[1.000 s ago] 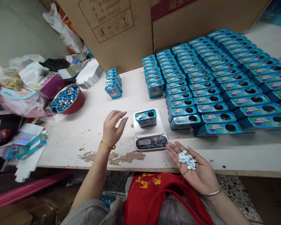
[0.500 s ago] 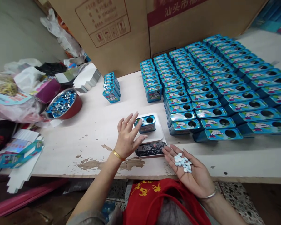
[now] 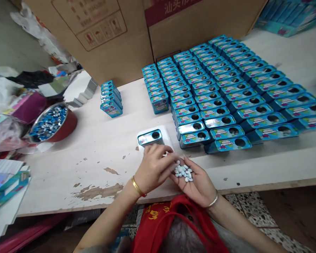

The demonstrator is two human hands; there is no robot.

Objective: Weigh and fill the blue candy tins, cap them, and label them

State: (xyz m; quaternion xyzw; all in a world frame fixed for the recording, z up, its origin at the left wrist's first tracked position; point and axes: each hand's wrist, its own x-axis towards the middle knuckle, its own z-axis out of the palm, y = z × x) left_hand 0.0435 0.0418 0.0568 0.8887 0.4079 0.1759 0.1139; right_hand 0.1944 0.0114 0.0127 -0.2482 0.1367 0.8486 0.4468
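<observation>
The right hand [image 3: 197,185] lies palm up, open and slightly cupped, bearing a loose pile of pale blue-white tablets [image 3: 183,171] toward its fingers. The left hand [image 3: 155,168] is held palm down just beside it, fingers bent and partly drawn together, their tips reaching over the near side of that pile; whether they pinch a tablet cannot be told. Just beyond the left hand's knuckles, a blue tin [image 3: 146,138] stands upright on a white scale [image 3: 168,140]. The tin's long axis runs left to right across the left hand's front, its right end a little farther off; the round dark hole in its top sits at that right end, on the side toward the right hand. Glare washes out the print on the tin's top, the hole is too dark to show what is inside, and the left hand covers part of the tin's near face. The scale's readout is hidden behind the left hand. Beyond and to the right of both hands stand rows of blue tins [image 3: 220,111], cut off at the right edge. Beyond the left hand, farther left, is a small file of tins [image 3: 112,107]; the large carton [image 3: 121,52] behind it is cut off at the top.
</observation>
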